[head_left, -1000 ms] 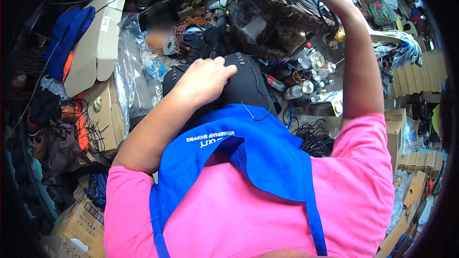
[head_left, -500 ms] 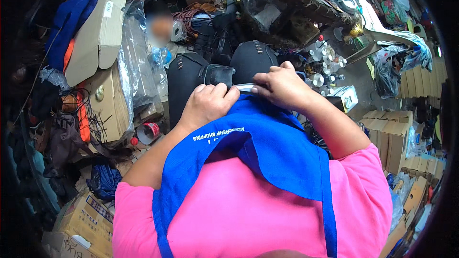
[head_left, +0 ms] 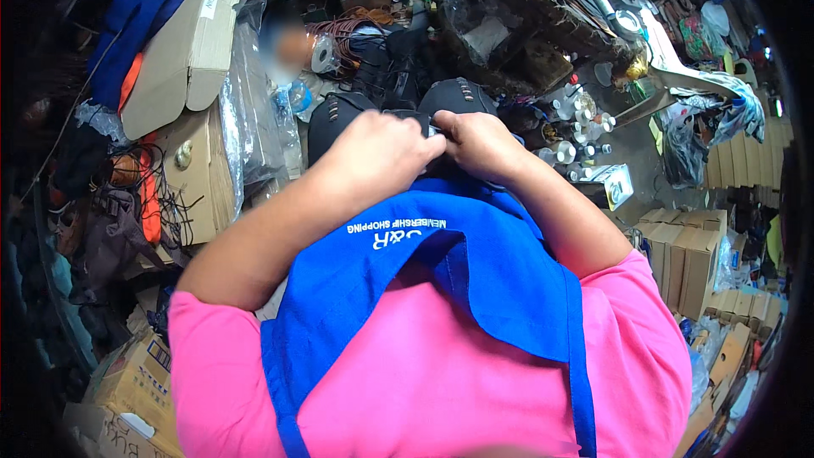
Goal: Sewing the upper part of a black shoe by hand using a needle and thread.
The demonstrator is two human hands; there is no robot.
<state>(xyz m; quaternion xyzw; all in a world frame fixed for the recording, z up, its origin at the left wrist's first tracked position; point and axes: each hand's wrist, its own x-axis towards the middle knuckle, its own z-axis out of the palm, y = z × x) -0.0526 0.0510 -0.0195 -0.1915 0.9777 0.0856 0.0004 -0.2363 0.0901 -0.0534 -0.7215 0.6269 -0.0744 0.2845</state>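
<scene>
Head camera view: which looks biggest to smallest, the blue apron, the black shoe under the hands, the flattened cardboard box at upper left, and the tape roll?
1. Blue apron, though it lies nearest the camera, which inflates it.
2. Flattened cardboard box.
3. Black shoe, partly hidden by the left hand and right hand.
4. Tape roll.

Tan cardboard boxes [head_left: 182, 42] with a white label stand upper left; brown cartons [head_left: 691, 259] stack right.
</scene>
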